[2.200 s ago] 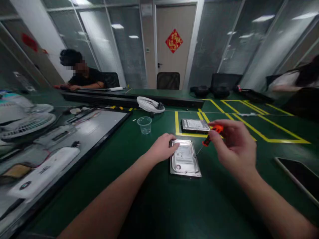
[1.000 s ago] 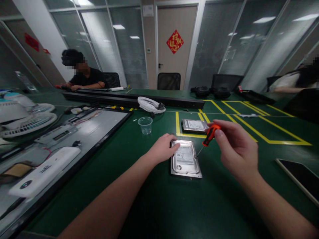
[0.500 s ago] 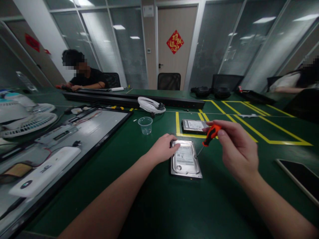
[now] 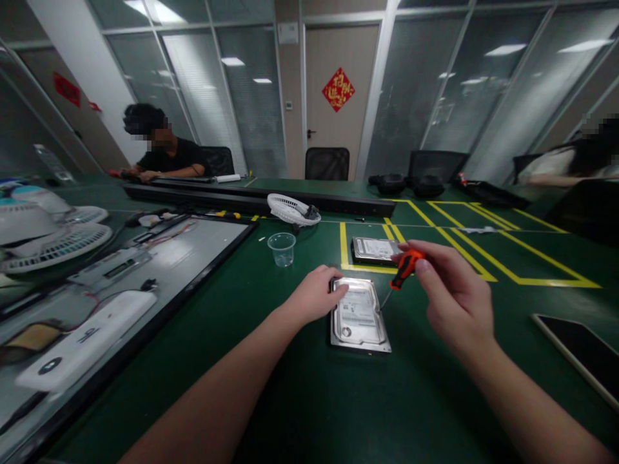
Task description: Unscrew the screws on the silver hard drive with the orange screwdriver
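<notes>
A silver hard drive with a white label lies flat on the green table. My left hand grips its upper left corner, thumb on the top cover and fingers along the left edge. In my right hand is an orange and black screwdriver, pinched by its handle and tilted. Its thin shaft points down and left, with the tip at the drive's right edge; whether it sits on a screw is too small to tell. A second hard drive lies behind, partly covered by my right fingertips.
Left of the drives stands a clear plastic cup. A white fan part lies behind it. An opened display panel with a white device on it fills the left side. A phone lies right. One person sits across the table.
The whole view has shifted slightly downward in the picture. My right hand and the screwdriver have moved a little left, its tip still at the drive's right edge. My left hand keeps its hold.
</notes>
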{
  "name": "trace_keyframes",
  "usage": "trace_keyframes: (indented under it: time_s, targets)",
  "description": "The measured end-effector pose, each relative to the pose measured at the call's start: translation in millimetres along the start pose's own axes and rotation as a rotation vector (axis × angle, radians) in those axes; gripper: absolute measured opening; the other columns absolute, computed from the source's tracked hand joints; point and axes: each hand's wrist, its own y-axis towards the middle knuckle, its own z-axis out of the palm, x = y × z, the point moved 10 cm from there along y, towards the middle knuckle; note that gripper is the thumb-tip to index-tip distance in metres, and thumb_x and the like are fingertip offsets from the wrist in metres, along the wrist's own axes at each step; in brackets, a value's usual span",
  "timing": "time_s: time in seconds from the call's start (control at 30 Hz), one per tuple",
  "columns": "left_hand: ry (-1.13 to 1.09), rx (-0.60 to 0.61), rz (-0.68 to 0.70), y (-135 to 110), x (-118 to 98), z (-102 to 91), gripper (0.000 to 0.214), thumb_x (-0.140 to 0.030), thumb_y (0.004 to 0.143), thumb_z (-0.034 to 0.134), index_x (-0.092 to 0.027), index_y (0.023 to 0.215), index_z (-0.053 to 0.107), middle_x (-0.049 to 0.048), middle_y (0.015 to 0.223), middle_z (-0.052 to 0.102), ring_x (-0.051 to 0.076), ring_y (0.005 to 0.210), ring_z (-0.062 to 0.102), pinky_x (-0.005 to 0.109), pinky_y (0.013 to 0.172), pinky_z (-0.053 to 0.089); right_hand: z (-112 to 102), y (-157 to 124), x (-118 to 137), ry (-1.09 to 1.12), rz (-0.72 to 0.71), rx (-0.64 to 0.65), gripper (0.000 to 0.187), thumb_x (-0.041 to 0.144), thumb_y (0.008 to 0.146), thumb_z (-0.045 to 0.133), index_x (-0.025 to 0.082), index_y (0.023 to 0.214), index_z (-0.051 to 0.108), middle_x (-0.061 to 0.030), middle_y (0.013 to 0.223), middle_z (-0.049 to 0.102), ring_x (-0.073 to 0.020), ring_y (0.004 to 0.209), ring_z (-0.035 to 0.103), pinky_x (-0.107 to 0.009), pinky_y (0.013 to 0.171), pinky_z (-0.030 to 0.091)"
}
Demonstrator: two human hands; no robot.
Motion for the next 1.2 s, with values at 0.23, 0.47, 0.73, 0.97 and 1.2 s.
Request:
trace_keyframes:
  time_s: [0.23,0.47,0.73,0.97,1.2]
  targets:
    - [-0.031,-0.01,-0.011,0.6,4.3,2.1,0.034,-0.041,0.097,0.06,-0.017,0.117,0.073,0.0092,0.109,0.066,0.023,0.09,0.064,0.035,0.083,0.051,3.6,-2.1,-7.6,0.054,0.037,0.035,0.029,0.031,0.1,0.061,0.027,0.128,0.066,-0.0093,0.127,0.07,-0.0236,0.112,0.072,-0.044,0.098,0.059]
    - [-0.046,-0.015,-0.017,1.0,4.5,1.8,0.032,-0.04,0.096,0.06,-0.017,0.115,0.074,0.0087,0.106,0.066,0.022,0.089,0.064,0.035,0.082,0.05,0.4,-0.9,-12.2,-0.021,-0.002,-0.019,0.027,0.027,0.095,0.068,0.028,0.122,0.065,-0.0064,0.113,0.069,-0.0212,0.103,0.069,-0.04,0.091,0.059]
    - [-0.057,0.008,-0.046,-0.6,4.9,2.6,0.035,-0.041,0.097,0.058,-0.018,0.119,0.072,0.0087,0.108,0.066,0.022,0.088,0.063,0.035,0.081,0.049,5.8,-3.2,-12.4,0.128,0.064,0.061,0.028,0.029,0.104,0.052,0.027,0.129,0.064,-0.0092,0.122,0.071,-0.022,0.111,0.071,-0.039,0.09,0.062]
    - [-0.087,-0.003,-0.051,-1.5,3.9,1.5,0.035,-0.04,0.096,0.06,-0.017,0.119,0.072,0.0077,0.103,0.065,0.021,0.084,0.062,0.034,0.077,0.049,4.6,-5.5,-17.3,0.037,0.016,0.023,0.028,0.028,0.098,0.063,0.029,0.126,0.063,-0.0085,0.116,0.07,-0.0217,0.102,0.072,-0.042,0.09,0.062]
    - [-0.094,0.016,-0.093,-2.4,8.6,4.0,0.034,-0.039,0.097,0.059,-0.018,0.12,0.071,0.0084,0.11,0.065,0.02,0.087,0.062,0.033,0.079,0.05,4.5,-3.2,-12.4,-0.026,-0.025,0.063,0.03,0.028,0.101,0.057,0.03,0.129,0.066,-0.0085,0.12,0.071,-0.0243,0.111,0.07,-0.047,0.098,0.059]
